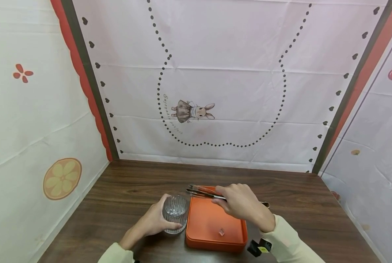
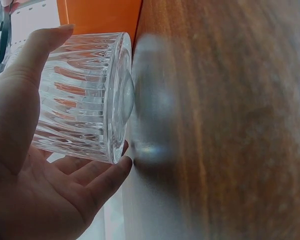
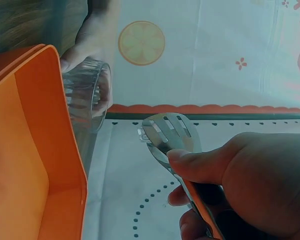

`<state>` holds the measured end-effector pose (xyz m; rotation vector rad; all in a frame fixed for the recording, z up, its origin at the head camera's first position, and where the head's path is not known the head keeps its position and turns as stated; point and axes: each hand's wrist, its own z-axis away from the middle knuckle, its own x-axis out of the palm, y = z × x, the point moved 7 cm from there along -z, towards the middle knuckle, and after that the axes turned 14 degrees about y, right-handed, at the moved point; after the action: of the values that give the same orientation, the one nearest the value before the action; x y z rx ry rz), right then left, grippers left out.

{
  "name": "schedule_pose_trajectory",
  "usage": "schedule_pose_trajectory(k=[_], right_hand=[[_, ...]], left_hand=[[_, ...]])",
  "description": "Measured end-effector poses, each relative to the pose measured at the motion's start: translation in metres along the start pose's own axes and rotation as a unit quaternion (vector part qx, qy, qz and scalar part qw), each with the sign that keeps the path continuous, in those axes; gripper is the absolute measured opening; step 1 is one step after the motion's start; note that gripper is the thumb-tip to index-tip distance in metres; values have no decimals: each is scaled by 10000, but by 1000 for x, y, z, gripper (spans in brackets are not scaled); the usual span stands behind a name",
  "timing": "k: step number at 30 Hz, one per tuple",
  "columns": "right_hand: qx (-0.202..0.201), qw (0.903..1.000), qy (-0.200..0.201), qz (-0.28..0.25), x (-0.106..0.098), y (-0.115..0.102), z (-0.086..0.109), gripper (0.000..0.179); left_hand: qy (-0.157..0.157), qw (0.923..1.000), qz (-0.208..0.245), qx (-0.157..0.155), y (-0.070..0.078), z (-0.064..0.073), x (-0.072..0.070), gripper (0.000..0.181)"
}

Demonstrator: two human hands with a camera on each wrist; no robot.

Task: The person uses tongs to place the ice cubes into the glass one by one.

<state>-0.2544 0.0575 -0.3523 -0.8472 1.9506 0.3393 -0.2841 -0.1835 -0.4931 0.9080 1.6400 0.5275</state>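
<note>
My left hand (image 1: pixel 154 218) grips a clear ribbed glass (image 1: pixel 176 212), thumb on one side and fingers round the other. In the left wrist view the base of the glass (image 2: pixel 119 100) is close to the table. With my right hand (image 1: pixel 240 201) I hold slotted metal tongs (image 1: pixel 202 193) over the far left corner of an orange box (image 1: pixel 215 219). A small clear cube (image 3: pixel 143 135) shows at the tongs' tips in the right wrist view. Another clear cube (image 1: pixel 221 232) lies on the box floor, near its front side.
The box stands right beside the glass on a dark wooden table (image 1: pixel 143 175). A printed white cloth (image 1: pixel 228 91) hangs behind the table, and similar cloths stand at both sides. A small black device (image 1: pixel 259 247) is on the right wrist.
</note>
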Motion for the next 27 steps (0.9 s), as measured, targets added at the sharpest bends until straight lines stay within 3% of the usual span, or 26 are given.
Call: schedule_pose_trajectory(k=[13,27], right_hand=[[-88,9998,173,45,3,-9,-9,27],[-18,10000,34,-79,7,-13,-14,23]], left_hand=[[35,10000,13,20,0,0,0,91],[-10,10000,67,7,-2,0,0,93]])
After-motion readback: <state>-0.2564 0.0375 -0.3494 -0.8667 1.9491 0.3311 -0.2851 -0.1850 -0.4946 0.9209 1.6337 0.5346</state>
